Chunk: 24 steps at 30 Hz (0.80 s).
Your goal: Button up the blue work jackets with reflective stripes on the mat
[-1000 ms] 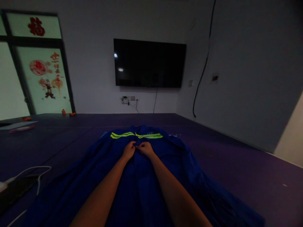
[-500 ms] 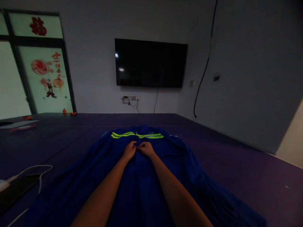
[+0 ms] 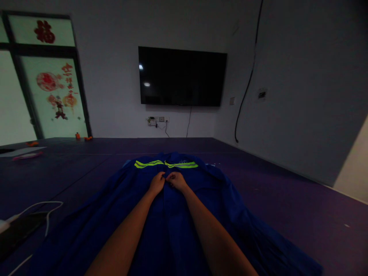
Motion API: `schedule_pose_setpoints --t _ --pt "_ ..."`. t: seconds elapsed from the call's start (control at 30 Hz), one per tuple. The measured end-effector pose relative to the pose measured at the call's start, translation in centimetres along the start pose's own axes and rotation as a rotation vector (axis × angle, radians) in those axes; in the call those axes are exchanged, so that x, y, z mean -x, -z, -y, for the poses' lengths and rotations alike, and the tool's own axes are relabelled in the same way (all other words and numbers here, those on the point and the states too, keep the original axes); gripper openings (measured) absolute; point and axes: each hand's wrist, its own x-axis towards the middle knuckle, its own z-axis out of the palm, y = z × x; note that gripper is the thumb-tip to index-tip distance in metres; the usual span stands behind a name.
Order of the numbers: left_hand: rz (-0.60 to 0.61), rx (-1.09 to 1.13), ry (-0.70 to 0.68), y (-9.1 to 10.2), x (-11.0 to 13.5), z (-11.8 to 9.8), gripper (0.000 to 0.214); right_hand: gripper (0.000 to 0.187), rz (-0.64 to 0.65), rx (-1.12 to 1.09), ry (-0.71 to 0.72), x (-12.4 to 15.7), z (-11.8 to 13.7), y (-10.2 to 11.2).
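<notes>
A blue work jacket (image 3: 201,199) with yellow-green reflective stripes (image 3: 165,164) lies spread on the dark purple surface (image 3: 287,199) in front of me. My left hand (image 3: 156,183) and my right hand (image 3: 176,180) meet at the jacket's middle front seam, just below the stripes. Both hands have their fingers pinched together on the fabric at the seam. What exactly sits between the fingertips is too small and dark to make out.
A white cable (image 3: 43,209) and a dark flat device (image 3: 17,230) lie at the left edge. A black TV (image 3: 181,76) hangs on the far wall above a socket. A window with red paper decorations (image 3: 54,92) is at far left.
</notes>
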Motion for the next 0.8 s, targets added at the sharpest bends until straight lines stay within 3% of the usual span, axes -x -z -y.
schedule_pose_setpoints --t 0.8 --pt "0.015 0.027 0.005 -0.07 -0.17 0.30 0.038 0.007 -0.018 0.020 0.008 -0.23 -0.22 -0.19"
